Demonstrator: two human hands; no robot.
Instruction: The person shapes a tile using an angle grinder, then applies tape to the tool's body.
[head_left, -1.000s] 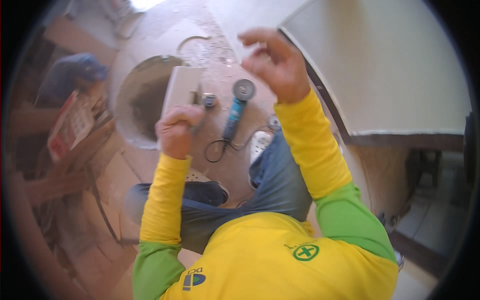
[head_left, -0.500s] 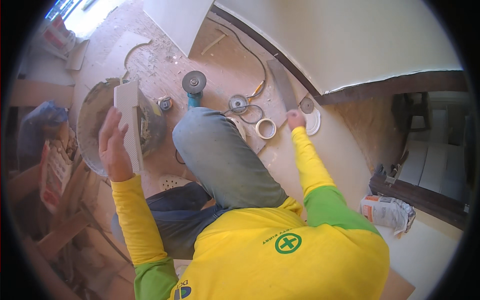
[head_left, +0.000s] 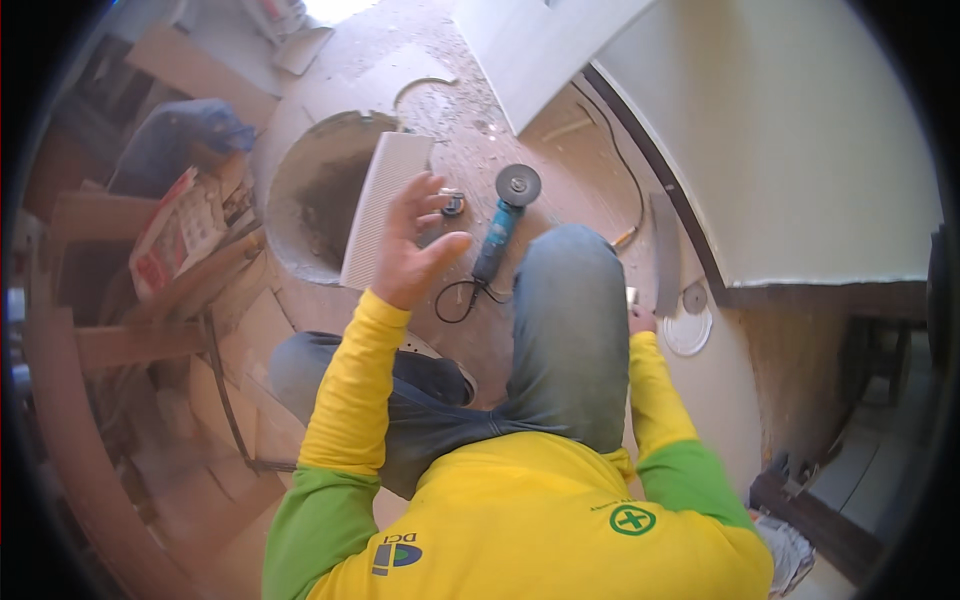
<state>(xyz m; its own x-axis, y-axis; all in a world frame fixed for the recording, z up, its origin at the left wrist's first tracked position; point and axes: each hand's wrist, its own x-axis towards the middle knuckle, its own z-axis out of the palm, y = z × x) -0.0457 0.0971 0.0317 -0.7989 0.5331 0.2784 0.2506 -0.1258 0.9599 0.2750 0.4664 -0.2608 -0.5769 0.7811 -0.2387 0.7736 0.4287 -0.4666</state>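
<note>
At the upper left of the frame you have a crumpled blue plastic bag (head_left: 178, 140), with a red-and-white sack (head_left: 180, 235) just below it. Right of these, left of the frame's centre, is a wide round bucket (head_left: 292, 185), its inside smeared grey. The ribbed pale tile (head_left: 383, 180) slants across the bucket's right side. Your left grip (head_left: 412, 248) is in front of that tile, fingers spread and thumb held apart; whether it touches the tile you cannot tell from here. Just beside your fingers sits a small dark-and-silver tool (head_left: 453, 204). Near the upper centre a teal angle grinder (head_left: 498, 232) lies on the dusty floor (head_left: 462, 345), disc toward the top. Right of your raised knee (head_left: 570, 300), your right grip (head_left: 643, 319) is partly hidden, close to a small white object (head_left: 632, 296); you cannot tell if it is closed on anything. Just right are a grey strip (head_left: 665, 255) and a white round lid (head_left: 688, 333).
</note>
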